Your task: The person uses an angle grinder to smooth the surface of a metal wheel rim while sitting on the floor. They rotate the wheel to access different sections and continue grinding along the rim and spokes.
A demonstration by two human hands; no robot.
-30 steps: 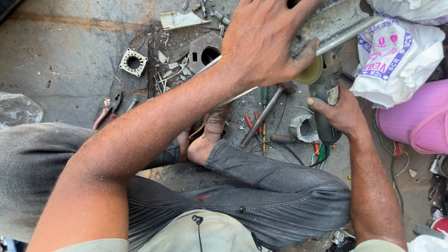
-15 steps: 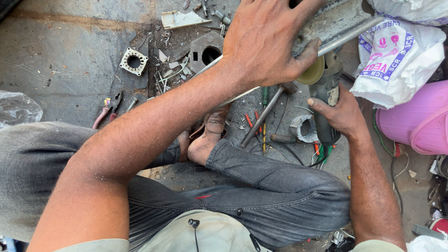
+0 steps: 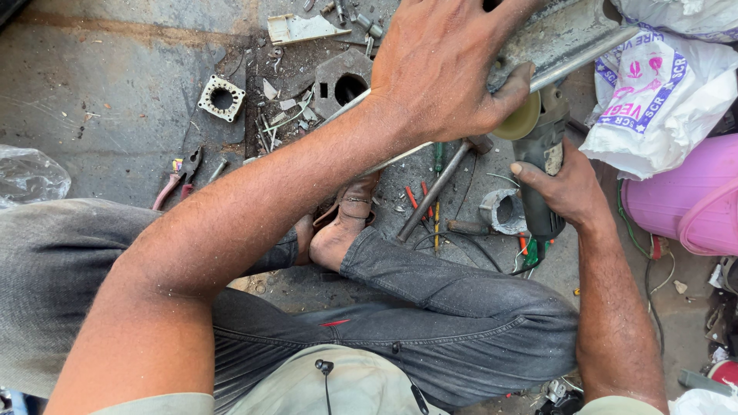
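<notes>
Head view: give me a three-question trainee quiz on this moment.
1. True or false: the right hand grips the dark angle grinder with a yellowish disc.
2. The left hand presses on: A) grey metal bar, B) pink plastic tub, C) red-handled pliers.
3. What lies on the floor beside the square white metal ring: clear plastic bag or grey plate with round hole?

Key: 1 true; 2 A; 3 grey plate with round hole.

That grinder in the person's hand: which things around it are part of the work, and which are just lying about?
In use:
- angle grinder, gripped by the right hand
- metal bar, pressed down by the left hand

Lying about:
- pliers
- hammer
- square metal ring
- screwdrivers
- white printed bag
- pink tub
</notes>
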